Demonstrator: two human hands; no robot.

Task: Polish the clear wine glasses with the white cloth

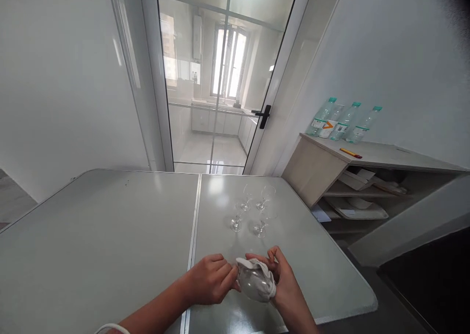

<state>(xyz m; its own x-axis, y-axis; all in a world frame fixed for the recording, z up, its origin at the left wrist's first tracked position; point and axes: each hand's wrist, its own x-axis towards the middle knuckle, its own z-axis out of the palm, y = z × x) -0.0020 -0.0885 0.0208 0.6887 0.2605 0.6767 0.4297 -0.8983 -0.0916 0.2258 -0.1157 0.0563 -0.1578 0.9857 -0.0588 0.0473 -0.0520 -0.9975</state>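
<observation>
A clear stemmed glass is held tilted just above the near part of the table. A white cloth is wrapped along the glass's far side and right end. My left hand is closed at the glass's left end; the part it pinches is hidden by the fingers. My right hand curls around the cloth and the glass from the right, with some fingers hidden behind them. Beyond my hands stand several other clear stemmed glasses in a group on the table.
The grey-green table has a pale seam. At right, a wooden shelf unit bears several plastic bottles and a yellow-and-red pen-like object; papers lie inside. A glass door stands beyond the table.
</observation>
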